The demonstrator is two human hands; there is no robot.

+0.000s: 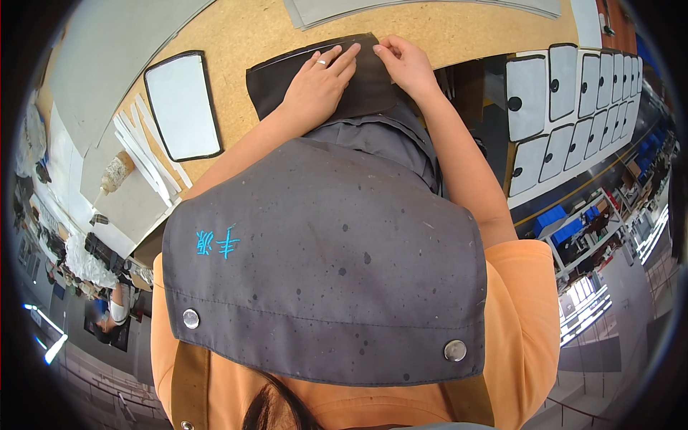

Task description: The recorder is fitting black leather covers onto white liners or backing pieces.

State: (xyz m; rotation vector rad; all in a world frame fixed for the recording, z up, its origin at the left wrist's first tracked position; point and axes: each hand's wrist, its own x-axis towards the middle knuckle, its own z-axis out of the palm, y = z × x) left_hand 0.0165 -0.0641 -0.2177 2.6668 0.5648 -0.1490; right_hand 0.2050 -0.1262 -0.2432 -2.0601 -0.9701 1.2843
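A dark brown-black sheet (371,84), maybe leather or fabric, lies at the table's near edge with a thin pale line along its far side. My left hand (319,84), a ring on one finger, lies flat on the sheet with its fingers stretched out. At the sheet's far right corner, my right hand (407,66) has thumb and forefinger pinched together on the edge. To the left lies a white rounded panel (184,106) with a black border. A dark grey apron (337,236) hides the sheet's near side.
Pale strips (145,147) and a smeared glue bottle (116,172) lie on the left. Grey sheets (115,64) cover the table's far left, with more grey sheets (430,8) at the back. On the right, several white black-edged panels (527,97) stand in rows.
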